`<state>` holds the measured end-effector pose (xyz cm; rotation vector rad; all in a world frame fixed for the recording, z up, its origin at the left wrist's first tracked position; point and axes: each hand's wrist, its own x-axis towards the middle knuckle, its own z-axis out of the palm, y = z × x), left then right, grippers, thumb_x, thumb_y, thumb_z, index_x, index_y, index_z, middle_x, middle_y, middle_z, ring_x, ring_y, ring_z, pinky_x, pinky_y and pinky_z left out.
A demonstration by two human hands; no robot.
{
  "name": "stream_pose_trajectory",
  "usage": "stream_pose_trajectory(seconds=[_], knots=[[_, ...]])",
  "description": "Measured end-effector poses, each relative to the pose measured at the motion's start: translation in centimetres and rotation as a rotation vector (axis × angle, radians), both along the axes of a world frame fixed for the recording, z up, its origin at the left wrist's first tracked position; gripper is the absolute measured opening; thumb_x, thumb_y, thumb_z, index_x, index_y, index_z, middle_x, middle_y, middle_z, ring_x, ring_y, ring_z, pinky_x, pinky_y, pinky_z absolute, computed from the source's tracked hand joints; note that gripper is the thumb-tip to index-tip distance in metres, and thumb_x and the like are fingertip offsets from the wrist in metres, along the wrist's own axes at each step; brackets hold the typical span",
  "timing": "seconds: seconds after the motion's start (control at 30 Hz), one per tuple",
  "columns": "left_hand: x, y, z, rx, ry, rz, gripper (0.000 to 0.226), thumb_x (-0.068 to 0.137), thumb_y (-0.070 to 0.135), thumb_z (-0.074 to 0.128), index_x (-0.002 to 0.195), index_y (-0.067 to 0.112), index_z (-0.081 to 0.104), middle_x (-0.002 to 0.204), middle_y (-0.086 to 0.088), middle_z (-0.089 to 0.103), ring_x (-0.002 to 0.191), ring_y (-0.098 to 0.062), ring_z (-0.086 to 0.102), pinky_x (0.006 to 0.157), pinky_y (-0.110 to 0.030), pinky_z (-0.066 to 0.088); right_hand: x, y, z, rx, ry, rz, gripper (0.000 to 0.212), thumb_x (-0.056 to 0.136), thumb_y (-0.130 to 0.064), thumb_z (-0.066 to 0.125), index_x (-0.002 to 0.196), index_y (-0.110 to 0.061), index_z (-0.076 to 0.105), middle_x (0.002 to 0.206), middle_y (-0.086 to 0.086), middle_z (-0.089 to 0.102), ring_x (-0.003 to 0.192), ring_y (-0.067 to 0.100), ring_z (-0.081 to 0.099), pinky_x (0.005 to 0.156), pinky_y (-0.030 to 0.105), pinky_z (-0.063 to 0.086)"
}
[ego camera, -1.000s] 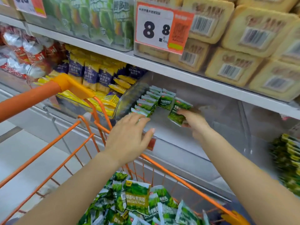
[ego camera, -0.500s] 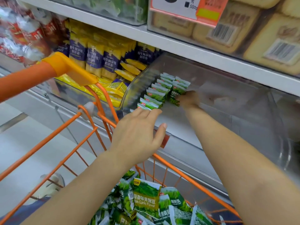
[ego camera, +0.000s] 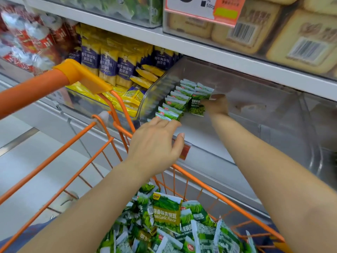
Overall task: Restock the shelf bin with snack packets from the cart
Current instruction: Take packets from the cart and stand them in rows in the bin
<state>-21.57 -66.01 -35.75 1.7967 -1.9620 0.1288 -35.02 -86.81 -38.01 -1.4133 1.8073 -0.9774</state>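
Placing: right hand [ego camera: 216, 105] gripped a green packet [ego camera: 197, 106] upright, touching the row's [ego camera: 175, 101] right side inside the shelf bin [ego camera: 255, 99];
Left hand [ego camera: 156, 143]: fingers released, nearer the cart [ego camera: 209, 181], its packets [ego camera: 166, 212] directly below.

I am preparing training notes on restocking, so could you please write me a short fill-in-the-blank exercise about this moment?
1. The right hand sets a green packet into the clear ____ on the shelf.
2. The left hand hovers near the front of the packet row, holding ____.
3. The loose green packets lie in a cart whose frame is ____.

Missing words: bin; nothing; orange
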Motion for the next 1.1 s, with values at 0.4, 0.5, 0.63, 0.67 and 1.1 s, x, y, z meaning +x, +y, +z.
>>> stream_pose_trajectory(seconds=[0.4,0.5,0.63,0.67,1.1], knots=[[0.3,6.7,3.9,0.046,0.294,-0.131,0.016,0.093,0.027,0.048,0.092,0.019,0.062,0.082,0.007,0.062,0.081,-0.014,0.056,0.071,-0.032,0.044,-5.4,23.9,5.2,-0.449,0.287,0.749,0.009,0.084,-0.027,0.058,0.084,-0.029,0.066,0.074,-0.022,0.060,0.070,-0.003,0.056,0.064,0.007,0.039],[0.2,7.8,3.2,0.538,0.031,-0.133,0.019,0.096,0.024,0.049,0.099,0.016,0.065,0.091,-0.001,0.067,0.086,-0.019,0.062,0.076,-0.036,0.051,-6.0,25.5,4.0,-0.419,0.310,0.808,0.013,0.084,-0.030,0.057,0.088,-0.027,0.070,0.076,-0.018,0.066,0.071,0.002,0.059,0.065,0.011,0.042],[1.6,7.9,0.0,0.874,-0.218,-0.089,0.035,0.096,0.010,0.048,0.130,0.014,0.054,0.132,-0.010,0.055,0.118,-0.027,0.053,0.096,-0.038,0.047,-5.9,26.4,3.2,-0.565,0.389,0.808,0.023,0.088,-0.033,0.049,0.093,-0.023,0.069,0.078,-0.016,0.065,0.069,0.004,0.055,0.060,0.018,0.043],[2.2,7.8,-0.5,0.885,-0.193,-0.079,0.041,0.095,0.006,0.049,0.135,0.017,0.050,0.139,-0.008,0.050,0.124,-0.025,0.049,0.099,-0.036,0.045,-5.9,26.6,3.1,-0.582,0.420,0.849,0.025,0.089,-0.034,0.047,0.094,-0.023,0.068,0.080,-0.015,0.066,0.067,0.004,0.057,0.058,0.022,0.047],[3.8,7.1,-2.3,0.788,0.283,-0.177,0.010,0.096,0.019,0.059,0.096,0.012,0.066,0.104,-0.005,0.066,0.097,-0.020,0.060,0.088,-0.036,0.048,-6.3,26.4,2.6,-0.403,0.267,0.903,0.021,0.089,-0.033,0.054,0.097,-0.024,0.071,0.082,-0.018,0.064,0.076,0.002,0.060,0.068,0.013,0.046]])
